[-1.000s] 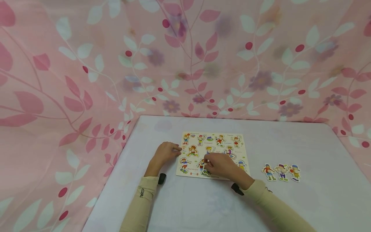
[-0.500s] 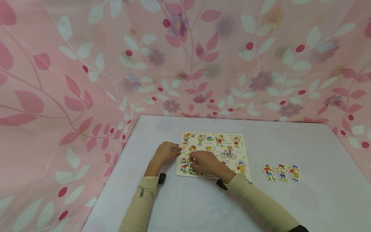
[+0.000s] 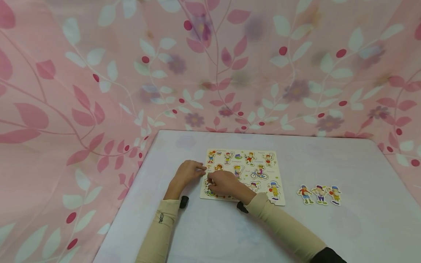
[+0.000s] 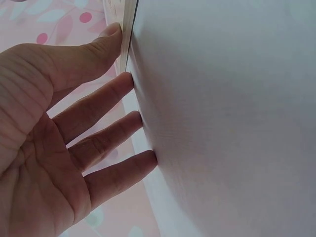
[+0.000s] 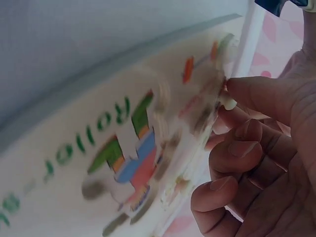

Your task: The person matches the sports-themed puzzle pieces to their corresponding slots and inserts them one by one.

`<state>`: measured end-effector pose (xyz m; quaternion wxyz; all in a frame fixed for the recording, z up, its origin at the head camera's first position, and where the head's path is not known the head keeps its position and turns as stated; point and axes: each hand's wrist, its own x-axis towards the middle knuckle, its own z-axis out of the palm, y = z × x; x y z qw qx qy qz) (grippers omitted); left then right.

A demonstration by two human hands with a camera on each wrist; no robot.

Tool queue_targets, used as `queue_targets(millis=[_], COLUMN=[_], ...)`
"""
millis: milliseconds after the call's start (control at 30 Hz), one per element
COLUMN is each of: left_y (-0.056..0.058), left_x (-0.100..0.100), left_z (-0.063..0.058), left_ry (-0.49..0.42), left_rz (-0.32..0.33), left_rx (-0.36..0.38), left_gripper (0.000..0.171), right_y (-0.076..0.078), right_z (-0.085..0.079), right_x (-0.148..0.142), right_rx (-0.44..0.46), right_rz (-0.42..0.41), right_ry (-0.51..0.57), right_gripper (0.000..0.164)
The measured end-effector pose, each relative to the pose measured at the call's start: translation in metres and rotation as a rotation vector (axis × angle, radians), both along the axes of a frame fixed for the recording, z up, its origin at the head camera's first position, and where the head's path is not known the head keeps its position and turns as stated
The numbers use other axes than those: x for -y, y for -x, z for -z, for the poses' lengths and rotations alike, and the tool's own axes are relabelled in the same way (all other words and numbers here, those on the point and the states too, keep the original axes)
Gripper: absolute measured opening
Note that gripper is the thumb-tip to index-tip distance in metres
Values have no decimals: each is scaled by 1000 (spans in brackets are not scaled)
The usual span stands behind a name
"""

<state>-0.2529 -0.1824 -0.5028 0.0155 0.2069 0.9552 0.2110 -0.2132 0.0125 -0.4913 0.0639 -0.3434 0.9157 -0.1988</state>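
A cream puzzle board (image 3: 223, 199) with printed sports figures lies on the table. Over its lower-left figure, my right hand (image 3: 225, 182) pinches a puzzle piece (image 3: 209, 190) by thumb and forefinger, and most of the piece is hidden under the fingers. In the right wrist view a pale knob (image 5: 228, 101) shows at the fingertips, beside the printed roller-skating figure (image 5: 136, 160). At the board's left edge, my left hand (image 3: 189, 173) rests with fingers extended. The left wrist view has its thumb and forefinger tips touching the board edge (image 4: 127, 39), other fingertips on the cloth.
Several cut-out figures stand to the right of the board: a red-shirted piece (image 3: 305, 194), a piece in purple trousers (image 3: 320, 194) and a yellow-clad piece (image 3: 335, 195). A white cloth covers the table (image 3: 361, 226). Pink floral fabric (image 3: 230, 73) hangs behind and at the left.
My right hand has moved left along the board's bottom row with the puzzle piece, from the roller-skating figure to the lower-left one. The left hand stays at the board's edge.
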Motion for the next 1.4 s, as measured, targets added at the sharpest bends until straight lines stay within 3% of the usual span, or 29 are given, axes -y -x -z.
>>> queue_targets(millis=[500, 767, 1000, 1233, 1400], left_y=[0, 0, -1, -2, -1], left_x=[0, 0, 0, -1, -2], left_z=[-2, 0, 0, -2, -1], left_ry=[-6, -3, -8, -8, -4], left_rz=[-6, -13, 4, -5, -16], left_rx=[0, 17, -3, 14, 16], left_gripper=[19, 20, 19, 19, 18], right_y=[0, -1, 1, -12, -25], right_z=[2, 2, -11, -26, -26], right_x=[7, 1, -20, -44, -59], right_rx=[0, 38, 56, 9, -27], right_rz=[65, 53, 61, 81, 113], right_ry=[-52, -10, 28, 46, 36], right_gripper=[14, 11, 15, 17, 12])
